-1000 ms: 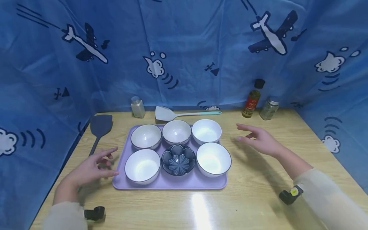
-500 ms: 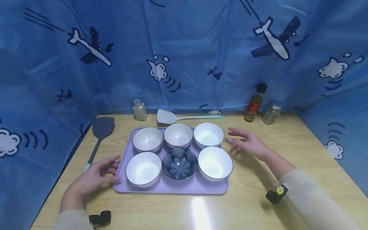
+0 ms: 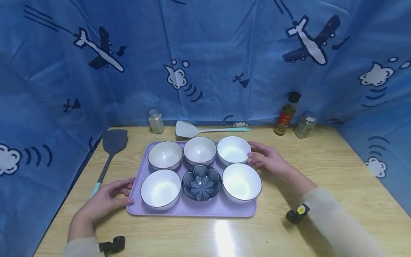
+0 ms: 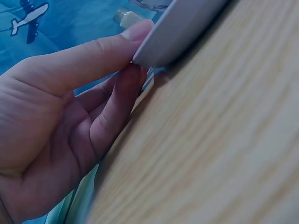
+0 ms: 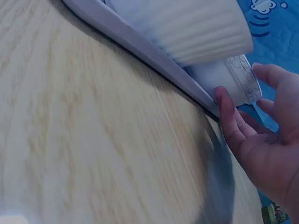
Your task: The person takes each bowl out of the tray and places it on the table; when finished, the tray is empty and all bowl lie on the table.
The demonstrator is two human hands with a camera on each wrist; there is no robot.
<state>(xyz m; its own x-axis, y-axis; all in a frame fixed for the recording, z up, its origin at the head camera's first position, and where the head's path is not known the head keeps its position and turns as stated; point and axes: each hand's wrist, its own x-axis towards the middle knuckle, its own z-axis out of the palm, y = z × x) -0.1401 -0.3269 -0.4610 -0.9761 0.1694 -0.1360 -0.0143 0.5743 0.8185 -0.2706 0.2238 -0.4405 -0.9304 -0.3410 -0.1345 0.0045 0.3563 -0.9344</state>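
Observation:
A lilac tray (image 3: 199, 211) lies on the wooden table with several bowls in two rows. My left hand (image 3: 104, 200) is at its left edge; in the left wrist view the thumb lies on top of the tray rim (image 4: 173, 37) and a finger is underneath, pinching it. My right hand (image 3: 268, 159) is at the back right, by a white bowl (image 3: 234, 150). In the right wrist view its fingers reach the tray edge (image 5: 154, 58) beside a patterned bowl (image 5: 245, 77), with the thumb held apart. A dark flower-shaped bowl (image 3: 201, 182) sits in the front middle.
Left of the tray is a dark spatula (image 3: 114, 142) with a pale green handle. Behind it lie a white spatula (image 3: 186, 129) and a shaker jar (image 3: 156, 122). An oil bottle (image 3: 284, 116) and spice jar (image 3: 305, 125) stand back right, before the blue curtain (image 3: 205, 46).
My right hand has moved left to the back right bowl and tray edge. My left hand has come in and taken hold of the tray's left rim. The tray looks unmoved.

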